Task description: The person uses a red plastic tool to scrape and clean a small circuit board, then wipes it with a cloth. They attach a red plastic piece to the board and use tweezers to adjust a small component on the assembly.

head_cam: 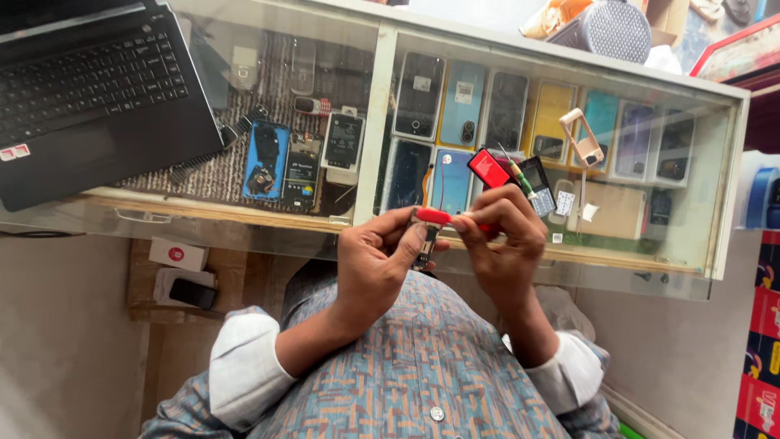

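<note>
— Hands first: what has the left hand (375,254) got?

— Fingers curled shut around a small dark phone part with a metal edge (424,241), held upright in front of the chest, just short of the glass-topped display desk (244,213).

— And the right hand (505,236)?

— Pinched closed on a red-handled screwdriver (443,217) — its long axis lies nearly level, running leftward across to the part, which it meets at the top. Both hands sit close together, the left nearer the part.
</note>
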`<state>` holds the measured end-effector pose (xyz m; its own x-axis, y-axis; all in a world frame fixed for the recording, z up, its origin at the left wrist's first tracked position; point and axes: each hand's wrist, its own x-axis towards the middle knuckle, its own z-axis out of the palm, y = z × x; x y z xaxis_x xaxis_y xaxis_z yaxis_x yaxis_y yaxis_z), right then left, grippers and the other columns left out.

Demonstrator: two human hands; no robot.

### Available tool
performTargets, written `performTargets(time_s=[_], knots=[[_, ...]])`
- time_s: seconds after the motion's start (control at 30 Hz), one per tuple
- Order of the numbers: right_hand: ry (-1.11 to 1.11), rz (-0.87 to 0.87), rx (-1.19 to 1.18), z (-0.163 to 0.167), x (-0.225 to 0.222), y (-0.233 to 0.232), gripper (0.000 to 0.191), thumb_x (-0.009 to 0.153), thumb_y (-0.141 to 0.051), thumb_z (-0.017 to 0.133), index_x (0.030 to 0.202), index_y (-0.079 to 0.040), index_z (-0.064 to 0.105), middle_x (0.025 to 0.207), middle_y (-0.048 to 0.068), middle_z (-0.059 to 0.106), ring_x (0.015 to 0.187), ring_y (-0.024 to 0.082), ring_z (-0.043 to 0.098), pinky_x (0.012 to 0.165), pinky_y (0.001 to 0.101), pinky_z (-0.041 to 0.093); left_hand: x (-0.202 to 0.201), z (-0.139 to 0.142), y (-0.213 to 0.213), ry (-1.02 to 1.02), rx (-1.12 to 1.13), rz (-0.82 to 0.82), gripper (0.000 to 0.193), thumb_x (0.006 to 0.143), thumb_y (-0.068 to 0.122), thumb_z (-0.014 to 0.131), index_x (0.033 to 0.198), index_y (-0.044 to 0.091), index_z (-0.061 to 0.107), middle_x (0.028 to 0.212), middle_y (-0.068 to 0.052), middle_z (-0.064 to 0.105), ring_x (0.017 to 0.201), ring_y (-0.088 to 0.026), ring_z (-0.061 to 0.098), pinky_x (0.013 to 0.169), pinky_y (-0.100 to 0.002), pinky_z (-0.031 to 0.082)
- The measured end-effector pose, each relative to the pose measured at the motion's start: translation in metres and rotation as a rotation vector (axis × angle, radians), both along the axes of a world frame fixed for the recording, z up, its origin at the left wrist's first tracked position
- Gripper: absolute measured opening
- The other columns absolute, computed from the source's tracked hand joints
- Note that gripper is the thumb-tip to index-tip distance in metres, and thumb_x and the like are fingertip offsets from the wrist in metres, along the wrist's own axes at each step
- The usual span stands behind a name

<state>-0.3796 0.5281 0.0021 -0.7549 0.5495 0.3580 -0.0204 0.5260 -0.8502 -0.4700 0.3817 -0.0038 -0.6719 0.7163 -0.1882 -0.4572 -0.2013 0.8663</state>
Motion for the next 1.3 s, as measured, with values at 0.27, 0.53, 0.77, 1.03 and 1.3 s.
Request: performTargets(time_s=[0.27,0.53,0.77,1.03,1.3], knots=[[0.005,0.02,0.036,0.003,0.001,0.006,0.023,0.091,-0.01,0.083,0.083,-0.001,0.063,0.089,0.004,0.059,0.068,0.007,0.05,0.059,0.0244,0.039,0.001,0.002,0.007,-0.022,-0.039,0.023,0.023,0.103,0.006,0.06,0.119,-0.008,0.07,0.103,-0.011,0.077,0.091,-0.017,0.078,0.07,-0.027,0.065],[0.022,0.003,0.059,0.011,-0.001,0.011,0.02,0.089,-0.012,0.083,0.081,-0.002,0.067,0.088,0.003,0.059,0.064,0.005,0.047,0.055,0.0227,0.037,-0.003,0.011,0.015,0.045,-0.048,0.025,0.025,0.103,0.005,0.06,0.119,-0.01,0.07,0.1,-0.014,0.078,0.089,-0.017,0.077,0.071,-0.029,0.067],[0.07,-0.049,0.04,0.01,0.003,0.023,0.021,0.093,-0.015,0.08,0.083,-0.003,0.066,0.088,0.003,0.06,0.065,0.005,0.047,0.056,0.0219,0.036,-0.008,0.023,0.017,0.098,-0.026,0.07,0.029,0.101,0.007,0.059,0.123,-0.011,0.067,0.102,-0.015,0.079,0.09,-0.017,0.078,0.072,-0.029,0.067],[0.146,0.002,0.066,0.004,-0.003,0.012,0.022,0.093,-0.02,0.08,0.086,-0.003,0.067,0.088,0.003,0.06,0.07,0.006,0.051,0.058,0.0219,0.04,-0.004,0.023,0.017,0.107,-0.021,0.054,0.031,0.098,0.005,0.063,0.124,-0.011,0.066,0.105,-0.017,0.077,0.093,-0.019,0.077,0.073,-0.031,0.068],[0.196,-0.073,-0.166,-0.009,0.033,0.029,0.024,0.103,-0.015,0.076,0.092,-0.002,0.06,0.099,0.007,0.059,0.081,0.012,0.052,0.071,0.0256,0.043,-0.012,0.023,0.012,0.01,-0.036,0.043,0.03,0.102,0.008,0.058,0.124,-0.009,0.067,0.109,-0.016,0.077,0.093,-0.021,0.078,0.071,-0.03,0.066]])
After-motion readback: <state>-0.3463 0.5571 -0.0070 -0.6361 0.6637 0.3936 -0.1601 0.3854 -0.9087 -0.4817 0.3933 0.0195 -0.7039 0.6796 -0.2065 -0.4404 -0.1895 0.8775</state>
